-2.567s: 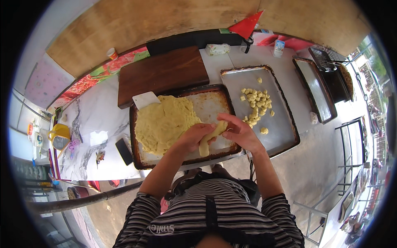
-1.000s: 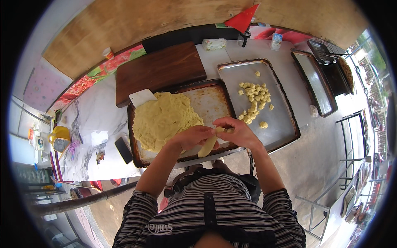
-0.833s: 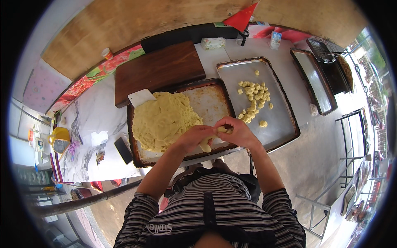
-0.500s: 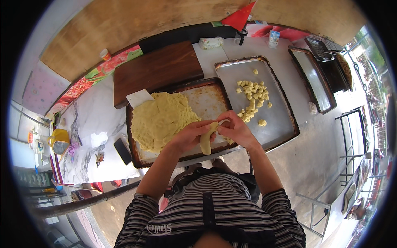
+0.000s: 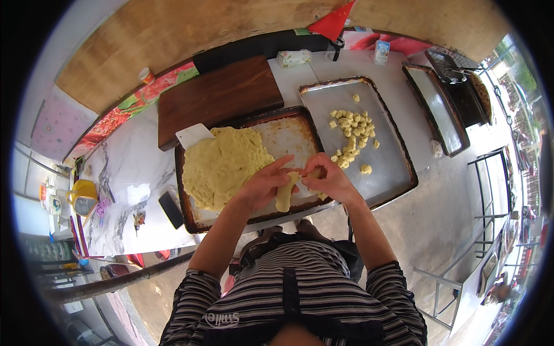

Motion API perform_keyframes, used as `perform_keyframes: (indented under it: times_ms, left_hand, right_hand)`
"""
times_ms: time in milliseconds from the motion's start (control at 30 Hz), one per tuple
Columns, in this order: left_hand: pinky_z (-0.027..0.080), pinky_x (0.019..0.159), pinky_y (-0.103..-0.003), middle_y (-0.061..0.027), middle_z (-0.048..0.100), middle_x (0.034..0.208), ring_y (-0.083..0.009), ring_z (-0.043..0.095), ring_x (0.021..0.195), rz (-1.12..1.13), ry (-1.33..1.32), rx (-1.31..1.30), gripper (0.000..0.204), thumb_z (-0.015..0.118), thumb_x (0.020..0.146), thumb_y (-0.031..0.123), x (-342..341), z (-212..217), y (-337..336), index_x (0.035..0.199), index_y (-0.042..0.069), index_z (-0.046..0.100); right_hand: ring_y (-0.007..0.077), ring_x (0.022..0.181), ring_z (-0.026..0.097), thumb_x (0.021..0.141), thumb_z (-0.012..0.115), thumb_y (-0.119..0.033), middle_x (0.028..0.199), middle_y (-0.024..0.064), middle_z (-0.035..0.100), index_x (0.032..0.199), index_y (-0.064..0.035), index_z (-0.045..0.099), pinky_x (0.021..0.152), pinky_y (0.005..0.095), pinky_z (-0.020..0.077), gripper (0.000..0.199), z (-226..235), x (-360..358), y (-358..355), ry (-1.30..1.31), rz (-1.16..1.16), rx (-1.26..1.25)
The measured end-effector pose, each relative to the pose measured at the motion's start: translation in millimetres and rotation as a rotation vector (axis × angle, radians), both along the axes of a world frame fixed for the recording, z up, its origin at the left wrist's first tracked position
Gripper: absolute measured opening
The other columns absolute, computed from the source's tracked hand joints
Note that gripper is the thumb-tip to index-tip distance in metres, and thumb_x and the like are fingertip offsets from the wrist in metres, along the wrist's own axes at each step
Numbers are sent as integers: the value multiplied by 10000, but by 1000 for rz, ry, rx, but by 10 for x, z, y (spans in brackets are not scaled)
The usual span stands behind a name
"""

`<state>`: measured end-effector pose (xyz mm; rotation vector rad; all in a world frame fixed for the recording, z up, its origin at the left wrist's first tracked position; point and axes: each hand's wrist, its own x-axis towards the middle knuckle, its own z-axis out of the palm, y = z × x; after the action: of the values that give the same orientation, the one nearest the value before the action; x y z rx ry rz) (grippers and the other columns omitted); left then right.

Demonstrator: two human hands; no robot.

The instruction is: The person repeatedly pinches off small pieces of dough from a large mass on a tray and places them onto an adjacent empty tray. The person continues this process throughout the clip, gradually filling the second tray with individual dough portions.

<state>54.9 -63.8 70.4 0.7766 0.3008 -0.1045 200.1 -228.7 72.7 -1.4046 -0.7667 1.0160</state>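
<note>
A soft strip of pale yellow dough [image 5: 283, 199] hangs from my left hand [image 5: 264, 183], which is closed around its upper part with the index finger raised. Close beside it, my right hand [image 5: 333, 181] pinches a small bit of dough [image 5: 315, 172] between thumb and fingers at the strip's top end. Both hands are over the near right part of a browned baking tray [image 5: 291, 134]. On that tray's left side lies a big mound of dough [image 5: 224, 167], with a white scraper [image 5: 194, 135] at its far left edge. Small dough lumps [image 5: 353, 128] are scattered on a second tray [image 5: 389, 138] to the right.
A dark wooden board [image 5: 216, 101] lies behind the dough tray. Left of the tray are a black phone [image 5: 171, 210] and a yellow jug-like container [image 5: 83, 196]. Another long tray [image 5: 437, 109] stands at the far right, and a tissue pack [image 5: 294, 58] at the back.
My hands have drawn slightly apart at the strip's top, and my left index finger has lifted. A bit of dough now shows in my right fingers. The trays look the same.
</note>
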Motion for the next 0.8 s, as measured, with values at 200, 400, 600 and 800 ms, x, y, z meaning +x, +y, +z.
perform_keyframes:
  times_ms: [200,400,600,800]
  left_hand:
    - [512,838,-337,-157,543,1247,-218,600,983,-158,-13,-1,453,569,938,171,54,-5,-27,1332,-6,432]
    - [458,638,-257,-40,615,833,-107,559,742,-168,252,325,337,582,931,348,64,-215,-40,1003,21,626]
    - [436,706,-308,-72,580,857,-172,534,785,-33,159,226,278,483,962,247,31,-239,-34,987,-10,585]
    - [457,730,-314,-81,585,930,-176,553,828,-78,70,-38,303,473,986,266,35,-127,-59,1084,-10,551]
  right_hand:
    - [102,872,612,823,689,-87,953,42,647,1075,-37,587,759,253,488,276,176,-50,40,16,143,-92]
    - [75,834,567,818,690,-128,896,5,627,1029,-43,619,756,243,476,238,106,-30,7,-346,96,-20]
    - [66,769,543,844,661,-137,849,12,602,956,-26,607,715,235,464,167,-60,90,-28,-105,-32,-135]
    - [91,763,583,870,622,-119,882,35,619,1037,-5,581,700,243,480,206,-113,-60,55,-134,-16,7]
